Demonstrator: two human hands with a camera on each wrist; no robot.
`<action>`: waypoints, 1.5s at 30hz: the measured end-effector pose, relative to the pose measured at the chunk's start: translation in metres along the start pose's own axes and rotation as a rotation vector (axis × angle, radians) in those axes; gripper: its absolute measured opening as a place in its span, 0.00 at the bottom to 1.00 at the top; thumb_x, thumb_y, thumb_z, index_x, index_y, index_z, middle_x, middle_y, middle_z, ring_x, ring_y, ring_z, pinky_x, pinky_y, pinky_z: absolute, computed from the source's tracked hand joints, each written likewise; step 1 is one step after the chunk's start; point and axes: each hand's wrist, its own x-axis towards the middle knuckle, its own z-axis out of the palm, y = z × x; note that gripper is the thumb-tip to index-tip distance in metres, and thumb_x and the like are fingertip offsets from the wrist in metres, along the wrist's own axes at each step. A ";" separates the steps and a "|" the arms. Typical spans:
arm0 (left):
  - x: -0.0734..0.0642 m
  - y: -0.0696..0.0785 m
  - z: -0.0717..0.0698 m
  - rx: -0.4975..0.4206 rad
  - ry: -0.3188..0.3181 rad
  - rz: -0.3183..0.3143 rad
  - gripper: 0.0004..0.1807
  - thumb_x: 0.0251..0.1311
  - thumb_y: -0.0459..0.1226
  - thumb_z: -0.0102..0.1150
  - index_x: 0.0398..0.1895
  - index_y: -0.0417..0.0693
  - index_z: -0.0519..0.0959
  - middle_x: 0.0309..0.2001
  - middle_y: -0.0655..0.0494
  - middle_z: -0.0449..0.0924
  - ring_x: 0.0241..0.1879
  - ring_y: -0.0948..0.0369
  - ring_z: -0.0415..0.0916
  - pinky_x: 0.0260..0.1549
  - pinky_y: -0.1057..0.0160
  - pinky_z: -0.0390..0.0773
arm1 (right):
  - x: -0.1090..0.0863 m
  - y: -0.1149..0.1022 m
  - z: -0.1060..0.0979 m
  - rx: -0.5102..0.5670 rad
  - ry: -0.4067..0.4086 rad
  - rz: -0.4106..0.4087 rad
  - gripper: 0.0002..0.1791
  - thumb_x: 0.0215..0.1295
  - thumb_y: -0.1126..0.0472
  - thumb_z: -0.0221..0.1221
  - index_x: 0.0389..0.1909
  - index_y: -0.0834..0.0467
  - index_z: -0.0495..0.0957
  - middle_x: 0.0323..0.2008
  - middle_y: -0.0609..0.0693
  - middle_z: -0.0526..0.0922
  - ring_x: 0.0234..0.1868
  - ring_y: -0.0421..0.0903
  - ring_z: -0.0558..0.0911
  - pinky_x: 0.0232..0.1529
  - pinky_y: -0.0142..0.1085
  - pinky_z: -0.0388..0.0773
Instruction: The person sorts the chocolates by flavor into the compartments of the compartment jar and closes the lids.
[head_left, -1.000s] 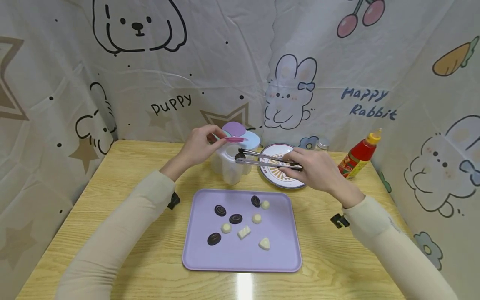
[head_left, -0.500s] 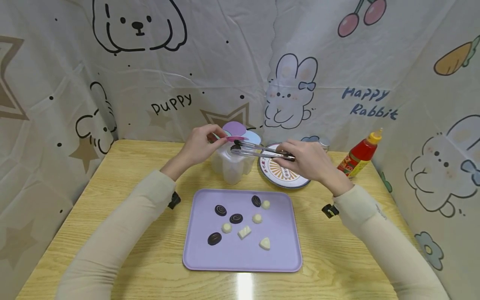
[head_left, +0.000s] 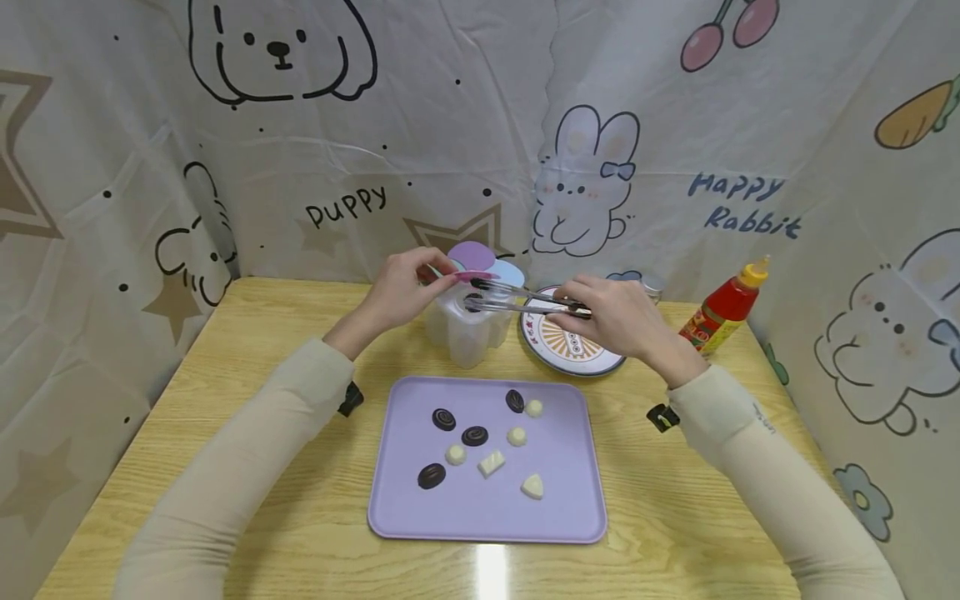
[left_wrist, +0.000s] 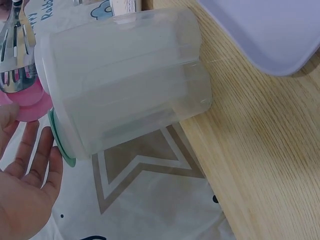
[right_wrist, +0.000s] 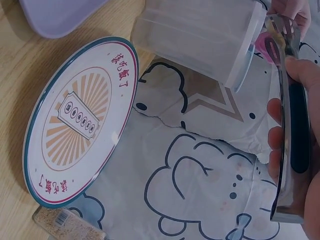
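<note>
Here, left grip [head_left: 405,289] pinches pink lid [head_left: 476,275], right grip [head_left: 617,317] clasps tongs [right_wrist: 299,125] near the container rim [head_left: 454,313].

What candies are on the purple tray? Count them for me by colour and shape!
Dark ovals: 4
White round ones: 3
White rectangle: 1
White triangle: 1
Total on the purple tray: 9

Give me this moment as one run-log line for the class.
left grip: holds pink lid; right grip: holds tongs at mouth of jar; tray: nine chocolates
</note>
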 end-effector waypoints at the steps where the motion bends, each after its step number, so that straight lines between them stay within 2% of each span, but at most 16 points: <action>1: 0.000 0.000 0.000 -0.002 0.000 0.001 0.07 0.72 0.36 0.65 0.45 0.42 0.85 0.47 0.45 0.88 0.41 0.51 0.85 0.44 0.56 0.84 | 0.000 0.000 0.000 0.001 0.002 -0.001 0.15 0.65 0.47 0.71 0.43 0.53 0.86 0.36 0.49 0.90 0.18 0.42 0.77 0.16 0.32 0.60; 11: 0.001 0.000 0.000 -0.001 0.001 0.001 0.07 0.72 0.36 0.65 0.45 0.41 0.85 0.47 0.44 0.88 0.41 0.50 0.85 0.45 0.54 0.84 | -0.008 -0.002 -0.007 -0.001 0.001 0.007 0.16 0.63 0.47 0.73 0.42 0.55 0.85 0.34 0.49 0.88 0.19 0.42 0.76 0.17 0.30 0.59; 23: 0.000 -0.002 0.001 -0.007 -0.004 -0.005 0.07 0.72 0.36 0.65 0.46 0.41 0.85 0.48 0.43 0.88 0.43 0.49 0.85 0.48 0.52 0.85 | -0.045 -0.006 -0.025 -0.054 -0.031 0.041 0.20 0.58 0.46 0.75 0.45 0.54 0.86 0.35 0.50 0.89 0.21 0.44 0.77 0.18 0.30 0.59; 30: 0.000 -0.002 0.001 -0.008 -0.007 -0.004 0.07 0.72 0.36 0.65 0.47 0.41 0.85 0.49 0.44 0.88 0.44 0.49 0.86 0.48 0.52 0.85 | -0.068 -0.008 -0.029 -0.059 -0.081 0.076 0.20 0.57 0.46 0.76 0.45 0.53 0.87 0.34 0.49 0.88 0.20 0.40 0.73 0.17 0.28 0.56; 32: 0.000 -0.002 0.001 -0.009 -0.007 -0.002 0.07 0.72 0.36 0.65 0.47 0.41 0.85 0.49 0.43 0.88 0.44 0.49 0.86 0.48 0.52 0.85 | -0.075 -0.009 -0.029 -0.068 -0.094 0.082 0.22 0.63 0.40 0.71 0.45 0.53 0.87 0.34 0.50 0.87 0.20 0.40 0.75 0.17 0.28 0.58; 37: 0.000 -0.001 0.000 -0.010 -0.007 -0.006 0.08 0.72 0.36 0.65 0.47 0.41 0.85 0.49 0.44 0.88 0.43 0.50 0.86 0.48 0.52 0.85 | -0.088 -0.013 -0.024 -0.069 -0.169 0.127 0.23 0.65 0.38 0.70 0.45 0.54 0.87 0.36 0.50 0.89 0.24 0.42 0.81 0.17 0.30 0.64; 39: 0.000 -0.001 0.000 -0.013 -0.008 -0.009 0.08 0.72 0.36 0.65 0.47 0.42 0.85 0.49 0.44 0.88 0.43 0.50 0.86 0.48 0.52 0.85 | -0.092 -0.016 -0.021 -0.060 -0.212 0.149 0.21 0.61 0.44 0.74 0.46 0.54 0.87 0.38 0.50 0.90 0.26 0.43 0.83 0.18 0.30 0.67; 42: 0.000 -0.002 0.000 -0.013 -0.007 -0.011 0.08 0.72 0.36 0.65 0.47 0.42 0.85 0.49 0.44 0.88 0.44 0.50 0.86 0.48 0.52 0.85 | -0.097 -0.021 -0.014 -0.046 -0.257 0.159 0.21 0.62 0.42 0.73 0.46 0.53 0.87 0.38 0.49 0.91 0.28 0.42 0.85 0.20 0.30 0.69; 45: 0.000 -0.002 0.001 -0.017 -0.006 -0.010 0.07 0.72 0.36 0.65 0.47 0.41 0.85 0.49 0.44 0.88 0.44 0.49 0.86 0.49 0.52 0.85 | -0.101 -0.025 -0.007 -0.045 -0.266 0.143 0.21 0.60 0.41 0.74 0.46 0.52 0.88 0.38 0.48 0.92 0.28 0.41 0.85 0.21 0.31 0.70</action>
